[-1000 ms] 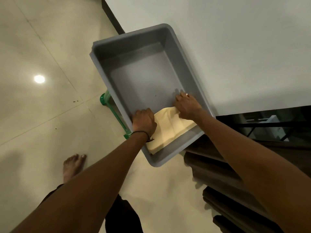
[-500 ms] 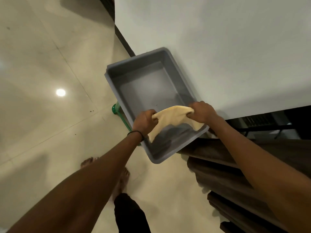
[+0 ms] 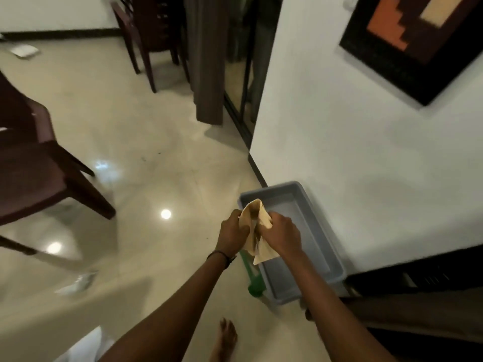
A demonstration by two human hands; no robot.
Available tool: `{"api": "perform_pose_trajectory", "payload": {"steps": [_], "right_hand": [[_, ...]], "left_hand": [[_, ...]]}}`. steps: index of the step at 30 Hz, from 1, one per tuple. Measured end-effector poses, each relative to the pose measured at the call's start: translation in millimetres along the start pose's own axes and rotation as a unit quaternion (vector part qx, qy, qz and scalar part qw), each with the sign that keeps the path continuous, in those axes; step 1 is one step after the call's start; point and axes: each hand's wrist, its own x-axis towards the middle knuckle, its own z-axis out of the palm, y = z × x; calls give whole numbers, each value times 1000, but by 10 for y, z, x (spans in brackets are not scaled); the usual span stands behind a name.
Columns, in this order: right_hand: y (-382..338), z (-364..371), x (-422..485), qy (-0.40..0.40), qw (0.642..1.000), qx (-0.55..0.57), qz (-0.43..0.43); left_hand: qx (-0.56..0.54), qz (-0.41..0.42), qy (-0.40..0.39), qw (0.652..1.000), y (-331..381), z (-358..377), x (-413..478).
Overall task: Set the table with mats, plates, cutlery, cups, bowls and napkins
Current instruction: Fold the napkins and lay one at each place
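A cream cloth napkin (image 3: 254,218) hangs bunched between both my hands, above the near left corner of a grey plastic tub (image 3: 317,228). My left hand (image 3: 232,235) grips its left side and my right hand (image 3: 281,235) grips its right side, the two hands close together. The tub stands against a white wall and nothing else shows inside it.
A green stool leg (image 3: 252,278) sticks out under the tub's left side. Dark wooden chairs (image 3: 34,163) stand at the left and another at the back (image 3: 146,35). A dark curtain (image 3: 206,61), a wall painting (image 3: 418,40) and dark furniture (image 3: 418,296) lie to the right. My bare foot (image 3: 226,338) is on the glossy floor.
Both hands lifted the napkin out of the tub and drew together, bunching it. My head rose, so the view now takes in the room beyond the tub.
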Motion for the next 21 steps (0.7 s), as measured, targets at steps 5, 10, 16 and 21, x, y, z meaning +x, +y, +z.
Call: {"api": "perform_pose_trajectory", "payload": {"steps": [5,10,16,21], "right_hand": [[-933,-12,-303,-1,996,13,-91],[-1780,261,-926,-33,982,46,-180],[-2551,716,-1891,-153,937,36,-312],[-2935,1092,-2638,-286,886,44,-363]], "left_hand": [[-51,98,124,986,-4,-892,-652],[28,85,228,969,-367,-1575,-1422],[-1,5,315,949,-981,-2189,-2450],[-158,-71,404,898,-1390,-2398,-3375]]}}
